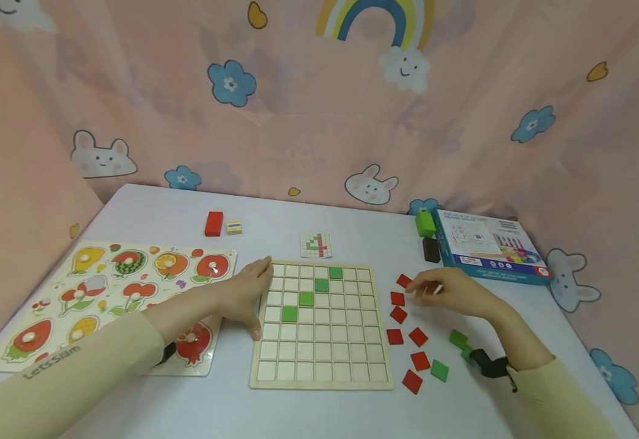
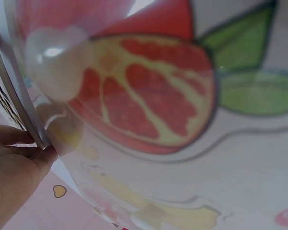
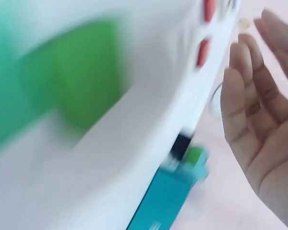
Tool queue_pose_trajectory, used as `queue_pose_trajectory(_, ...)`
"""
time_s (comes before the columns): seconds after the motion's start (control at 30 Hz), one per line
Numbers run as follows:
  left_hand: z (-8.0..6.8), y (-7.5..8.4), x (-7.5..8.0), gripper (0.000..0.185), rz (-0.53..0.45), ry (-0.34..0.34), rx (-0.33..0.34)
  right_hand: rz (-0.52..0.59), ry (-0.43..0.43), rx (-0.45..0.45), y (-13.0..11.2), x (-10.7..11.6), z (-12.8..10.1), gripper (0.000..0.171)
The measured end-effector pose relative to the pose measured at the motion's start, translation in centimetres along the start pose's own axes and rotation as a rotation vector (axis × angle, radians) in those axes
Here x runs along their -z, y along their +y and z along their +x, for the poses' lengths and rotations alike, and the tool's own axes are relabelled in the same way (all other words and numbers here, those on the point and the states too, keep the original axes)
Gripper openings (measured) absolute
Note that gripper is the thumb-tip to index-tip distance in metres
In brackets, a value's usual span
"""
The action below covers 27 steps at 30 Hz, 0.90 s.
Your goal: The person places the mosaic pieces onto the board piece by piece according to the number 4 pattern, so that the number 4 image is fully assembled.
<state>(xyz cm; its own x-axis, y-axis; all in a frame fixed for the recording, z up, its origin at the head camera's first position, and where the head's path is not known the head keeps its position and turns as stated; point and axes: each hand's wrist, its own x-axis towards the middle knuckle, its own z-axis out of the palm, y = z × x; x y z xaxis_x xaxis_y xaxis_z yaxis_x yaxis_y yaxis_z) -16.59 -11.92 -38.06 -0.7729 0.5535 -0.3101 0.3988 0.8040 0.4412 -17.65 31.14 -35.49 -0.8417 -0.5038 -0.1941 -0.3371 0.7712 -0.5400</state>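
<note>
My left hand [image 1: 245, 292] is lying flat, steadying the board [image 1: 322, 378]. My right hand [image 1: 451, 291] is hovering with loose fingers over the red tiles [image 1: 398, 299], holding nothing. If I am bumping the board, the green tiles [image 1: 305, 298] could slide out.

A pink curtain [image 1: 319, 122] printed with rabbits, blue flowers and a rainbow is hanging behind and around the white table [image 1: 155, 213]. Soft, even light is falling across everything.

Wooden grid board [image 1: 322, 360] flat, four green tiles [image 1: 305, 298] diagonal; red tiles [image 1: 407, 335] beside.
</note>
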Motion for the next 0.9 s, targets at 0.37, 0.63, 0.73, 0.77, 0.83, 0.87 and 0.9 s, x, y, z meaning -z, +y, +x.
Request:
queue_pose_trajectory(0.37,0.1,-0.1,-0.1,0.134,0.007,0.006,-0.015,0.115,-0.141,-0.099,5.2,1.5,-5.5,0.020)
queue_pose_trajectory(0.63,-0.1,-0.1,0.0,0.134,-0.011,-0.001,-0.016,0.093,-0.323,0.040,1.9,-1.1,-6.1,0.022)
queue_pose_trajectory(0.73,-0.1,-0.1,0.0,0.134,-0.010,-0.001,-0.013,0.025,-0.330,0.051,1.2,-2.0,-6.0,0.023)
queue_pose_trajectory(0.77,-0.1,-0.2,0.0,0.134,-0.009,0.000,-0.012,0.008,-0.325,0.049,1.0,-2.2,-5.9,0.023)
queue_pose_trajectory(0.83,-0.1,-0.2,0.0,0.134,-0.010,0.000,-0.012,-0.017,-0.315,0.044,0.8,-2.5,-5.7,0.024)
queue_pose_trajectory(0.87,-0.1,-0.2,0.0,0.134,-0.010,0.000,-0.012,-0.036,-0.309,0.038,0.7,-2.7,-5.5,0.025)
queue_pose_trajectory(0.9,-0.1,-0.2,0.0,0.134,-0.011,0.001,-0.014,-0.048,-0.302,0.032,0.6,-2.7,-5.3,0.025)
